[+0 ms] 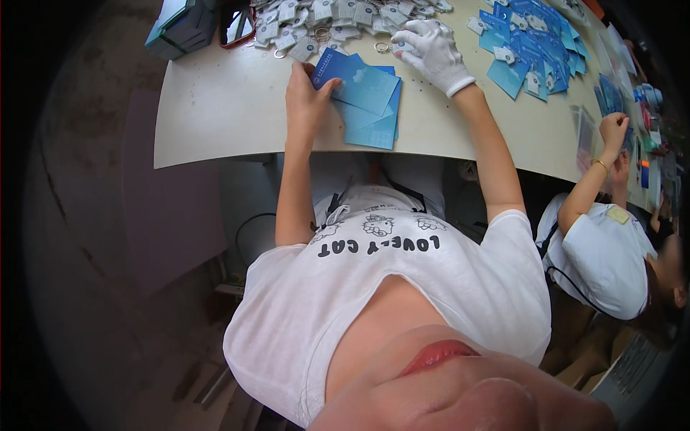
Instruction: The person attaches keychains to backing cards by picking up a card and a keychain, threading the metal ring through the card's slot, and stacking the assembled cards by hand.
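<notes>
My bare left hand [307,100] pinches the left edge of a blue card [363,82] between thumb and fingers. The card lies tilted over several more blue cards [374,131] on the table. To the right, my right hand [433,56], in a white knit glove, is bent over the near edge of a heap of white tag keychains [345,16]. Its thumb and fingers close on one keychain [399,48], whose metal ring [382,47] sticks out to the left. The glove partly hides this keychain.
A stack of blue boxes or cards [180,29] and a phone in a red case [236,26] stand at the far left. Blue cards with keychains on them [532,43] form a pile at right. Beside it, a co-worker's hand [614,131] works at the table [237,115].
</notes>
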`<state>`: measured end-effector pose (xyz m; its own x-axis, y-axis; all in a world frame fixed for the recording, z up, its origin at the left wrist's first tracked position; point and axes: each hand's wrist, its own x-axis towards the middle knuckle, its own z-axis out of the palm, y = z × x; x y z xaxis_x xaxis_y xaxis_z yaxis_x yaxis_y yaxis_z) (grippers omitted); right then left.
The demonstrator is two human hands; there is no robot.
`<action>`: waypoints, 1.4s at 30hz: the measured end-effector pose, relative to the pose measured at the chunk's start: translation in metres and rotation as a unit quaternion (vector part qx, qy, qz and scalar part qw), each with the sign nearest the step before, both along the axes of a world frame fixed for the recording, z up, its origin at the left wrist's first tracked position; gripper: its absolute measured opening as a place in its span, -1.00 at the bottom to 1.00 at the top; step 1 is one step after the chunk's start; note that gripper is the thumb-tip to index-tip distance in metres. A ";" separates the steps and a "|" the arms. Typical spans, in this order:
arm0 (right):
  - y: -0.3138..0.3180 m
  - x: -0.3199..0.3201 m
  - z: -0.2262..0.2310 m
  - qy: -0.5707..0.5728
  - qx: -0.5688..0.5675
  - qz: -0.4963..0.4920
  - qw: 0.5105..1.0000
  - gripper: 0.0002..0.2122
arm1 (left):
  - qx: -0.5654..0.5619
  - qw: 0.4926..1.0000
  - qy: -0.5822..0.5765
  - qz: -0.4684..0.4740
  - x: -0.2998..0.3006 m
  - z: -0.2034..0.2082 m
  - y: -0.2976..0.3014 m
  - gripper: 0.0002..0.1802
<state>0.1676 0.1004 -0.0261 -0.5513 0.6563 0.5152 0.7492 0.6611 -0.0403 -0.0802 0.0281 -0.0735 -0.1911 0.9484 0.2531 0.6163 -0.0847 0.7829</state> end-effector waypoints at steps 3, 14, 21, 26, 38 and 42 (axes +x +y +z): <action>0.021 -0.013 -0.021 -0.034 -0.096 0.012 0.995 -0.84 | -0.029 0.991 -0.124 -0.040 -0.004 0.011 0.003 -0.51; 0.009 0.018 -0.006 0.292 -0.326 -0.030 0.899 -0.81 | 0.083 0.985 -0.131 -0.073 -0.004 0.017 0.012 -0.64; -0.029 0.017 0.018 0.519 -0.306 0.114 0.790 -0.79 | 0.092 0.948 -0.281 -0.120 0.015 0.046 0.014 -0.71; -0.064 -0.038 0.033 0.519 -0.285 0.066 0.803 -0.83 | 0.138 0.927 -0.334 -0.107 0.040 0.058 0.010 -0.73; -0.073 -0.047 0.031 0.570 -0.242 0.023 0.785 -0.79 | 0.119 0.835 -0.513 -0.158 0.069 0.065 -0.008 -0.84; -0.079 -0.056 0.050 0.392 0.008 -0.097 0.915 -0.83 | 0.247 0.874 -0.402 -0.119 0.072 0.061 -0.004 -0.87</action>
